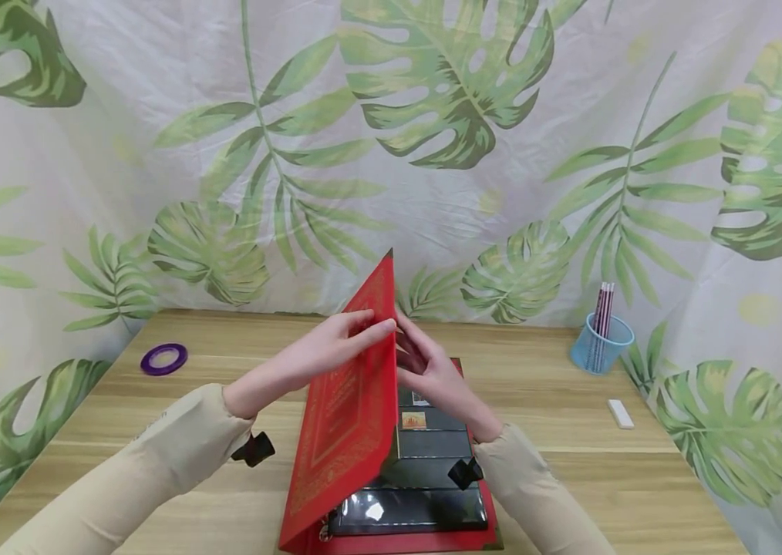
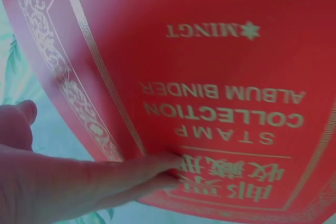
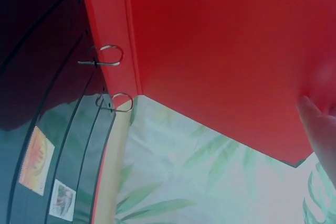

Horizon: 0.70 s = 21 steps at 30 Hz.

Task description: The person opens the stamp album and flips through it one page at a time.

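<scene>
A red stamp album binder stands partly open, its cover (image 1: 345, 416) raised almost upright. Gold lettering (image 2: 223, 119) on the cover's outer face reads "Stamp Collection Album Binder" upside down in the left wrist view. My left hand (image 1: 345, 343) touches that outer face with extended fingers (image 2: 131, 174), its thumb near the free edge. On the inner side, my right hand (image 1: 436, 381) has its fingers against the plain red lining (image 3: 220, 51). Black pocket pages (image 1: 433, 470) lie below, with an orange stamp (image 1: 414, 420) and another stamp (image 3: 63, 200). Metal rings (image 3: 111, 55) hold the pages along the spine.
A purple tape roll (image 1: 164, 359) lies at the back left of the wooden table (image 1: 224, 493). At the back right stands a blue mesh cup (image 1: 601, 347) with several pencils (image 1: 602, 308), and a white eraser (image 1: 621, 414) lies before it. Leaf-patterned cloth (image 1: 308, 193) hangs behind.
</scene>
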### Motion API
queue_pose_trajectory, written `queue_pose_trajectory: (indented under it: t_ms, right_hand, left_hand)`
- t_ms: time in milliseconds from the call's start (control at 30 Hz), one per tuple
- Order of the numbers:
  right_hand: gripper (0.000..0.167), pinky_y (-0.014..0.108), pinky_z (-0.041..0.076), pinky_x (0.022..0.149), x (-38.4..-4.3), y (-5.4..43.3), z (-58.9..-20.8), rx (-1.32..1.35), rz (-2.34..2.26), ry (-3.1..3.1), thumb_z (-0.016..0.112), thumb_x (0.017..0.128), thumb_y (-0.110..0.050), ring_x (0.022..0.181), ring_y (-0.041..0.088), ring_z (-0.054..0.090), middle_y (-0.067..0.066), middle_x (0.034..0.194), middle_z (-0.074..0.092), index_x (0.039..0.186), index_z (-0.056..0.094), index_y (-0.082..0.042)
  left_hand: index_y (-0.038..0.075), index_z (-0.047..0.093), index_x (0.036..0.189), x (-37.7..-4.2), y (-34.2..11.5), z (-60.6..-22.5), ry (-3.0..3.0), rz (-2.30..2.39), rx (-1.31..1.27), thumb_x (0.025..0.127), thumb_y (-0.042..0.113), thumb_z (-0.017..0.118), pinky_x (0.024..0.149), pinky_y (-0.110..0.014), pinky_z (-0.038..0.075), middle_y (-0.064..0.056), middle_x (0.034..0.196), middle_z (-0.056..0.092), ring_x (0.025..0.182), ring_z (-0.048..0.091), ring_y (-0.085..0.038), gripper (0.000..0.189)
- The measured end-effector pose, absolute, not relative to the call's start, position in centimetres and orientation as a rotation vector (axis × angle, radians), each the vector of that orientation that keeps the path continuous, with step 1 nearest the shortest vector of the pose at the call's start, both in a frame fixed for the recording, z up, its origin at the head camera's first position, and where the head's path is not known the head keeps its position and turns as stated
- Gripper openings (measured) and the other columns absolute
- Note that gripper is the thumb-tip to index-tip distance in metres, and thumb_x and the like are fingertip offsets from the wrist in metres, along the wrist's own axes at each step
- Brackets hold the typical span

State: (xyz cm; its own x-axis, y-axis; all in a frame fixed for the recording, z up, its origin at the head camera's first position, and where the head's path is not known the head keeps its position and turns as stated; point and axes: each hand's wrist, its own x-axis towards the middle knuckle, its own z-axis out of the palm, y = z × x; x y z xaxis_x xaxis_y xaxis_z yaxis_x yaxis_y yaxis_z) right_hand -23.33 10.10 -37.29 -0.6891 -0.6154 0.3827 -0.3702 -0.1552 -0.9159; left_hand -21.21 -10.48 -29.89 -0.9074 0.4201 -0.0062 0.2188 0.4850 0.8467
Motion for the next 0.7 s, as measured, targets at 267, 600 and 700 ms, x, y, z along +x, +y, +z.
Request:
queue_pose_trajectory:
  t_ms: [267,600,700]
  right_hand:
    - [0.085,0.025,0.044,0.11,-23.5,9.5,-37.0,-1.246,-1.86,2.012,0.068,0.094,-0.023,0.147,0.035,0.034,0.016,0.165,0.022,0.159,0.017,-0.006]
    - [0.082,0.037,0.034,0.118,-24.8,11.8,-40.3,-1.246,-1.636,2.357,0.072,0.09,-0.012,0.149,0.025,0.036,0.007,0.163,0.031,0.158,0.026,-0.015]
    - [0.083,0.047,0.032,0.119,-25.2,13.2,-41.8,-1.147,-1.521,2.514,0.074,0.089,-0.016,0.149,0.027,0.035,0.006,0.163,0.031,0.158,0.027,-0.017]
  left_hand:
    - [0.001,0.049,0.14,-21.0,-10.4,-29.4,2.555,1.373,0.459,0.097,0.043,0.058,0.096,-0.038,0.05,-0.016,0.122,0.062,0.11,0.059,-0.025,0.061]
    - [-0.005,0.022,0.155,-20.5,-11.8,-29.0,2.457,1.475,0.356,0.101,0.036,0.051,0.116,-0.053,0.037,-0.024,0.157,0.034,0.141,0.04,-0.038,0.074]
    - [-0.004,0.022,0.155,-20.5,-12.6,-29.1,2.411,1.533,0.366,0.102,0.034,0.049,0.115,-0.053,0.038,-0.024,0.157,0.034,0.139,0.041,-0.038,0.071]
